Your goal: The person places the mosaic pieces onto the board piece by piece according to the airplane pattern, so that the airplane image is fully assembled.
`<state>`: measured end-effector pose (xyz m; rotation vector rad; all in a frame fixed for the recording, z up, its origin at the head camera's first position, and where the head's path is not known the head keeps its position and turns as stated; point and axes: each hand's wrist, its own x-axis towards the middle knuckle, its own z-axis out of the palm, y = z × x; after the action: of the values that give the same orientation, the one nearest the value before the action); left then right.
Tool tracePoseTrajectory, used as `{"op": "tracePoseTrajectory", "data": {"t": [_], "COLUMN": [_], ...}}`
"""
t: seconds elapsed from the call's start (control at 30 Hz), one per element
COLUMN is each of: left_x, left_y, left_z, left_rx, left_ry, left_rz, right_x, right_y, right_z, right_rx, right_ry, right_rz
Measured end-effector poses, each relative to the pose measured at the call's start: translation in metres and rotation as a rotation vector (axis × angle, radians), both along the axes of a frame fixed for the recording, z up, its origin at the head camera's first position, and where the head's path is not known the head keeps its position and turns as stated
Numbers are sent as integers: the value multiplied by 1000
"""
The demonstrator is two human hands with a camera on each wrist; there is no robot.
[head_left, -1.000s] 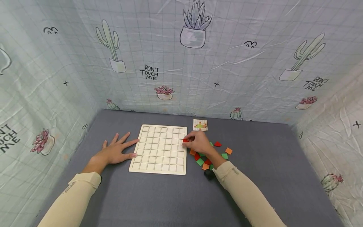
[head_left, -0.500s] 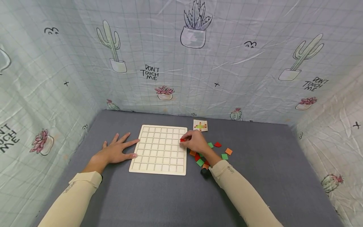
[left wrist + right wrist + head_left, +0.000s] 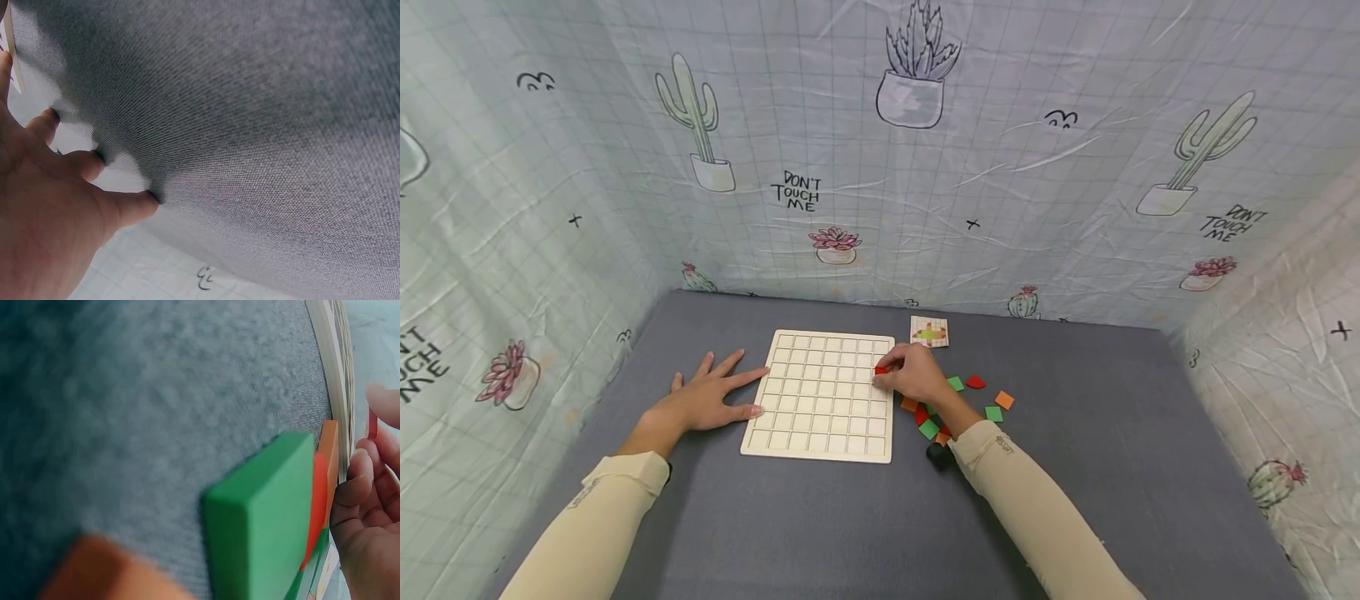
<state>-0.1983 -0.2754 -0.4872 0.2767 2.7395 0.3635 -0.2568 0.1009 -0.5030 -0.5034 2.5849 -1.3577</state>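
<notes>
A pale wooden grid board lies flat on the grey table. Spread out at its left side, my left hand has its index finger and thumb touching the board's edge; in the left wrist view the other fingertips press on the grey cloth. Over the right part of the board, my right hand pinches a small red tile between thumb and fingers. The right wrist view shows that red tile edge-on, partly hidden by the fingers. Whether it touches the board I cannot tell.
Green, orange and red tiles lie loosely right of the board, among them a green tile, an orange tile and a red tile. A small picture card lies behind them. Patterned cloth walls the table.
My right hand has moved a little left with the red tile, from the board's right edge to over its right-hand squares. My left hand has stayed in place.
</notes>
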Motion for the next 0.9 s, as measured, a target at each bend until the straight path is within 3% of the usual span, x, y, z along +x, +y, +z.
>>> {"op": "tracePoseTrajectory", "data": {"t": [0.43,0.9], "left_x": [0,2], "left_y": [1,5], "left_z": [0,5], "left_rx": [12,5], "left_ry": [-4,1], "left_rz": [18,9], "right_x": [-4,-6], "right_y": [-2,-4], "right_z": [-1,-3], "right_rx": [35,53], "right_ry": [-47,-26], "right_rz": [-26,-34]}}
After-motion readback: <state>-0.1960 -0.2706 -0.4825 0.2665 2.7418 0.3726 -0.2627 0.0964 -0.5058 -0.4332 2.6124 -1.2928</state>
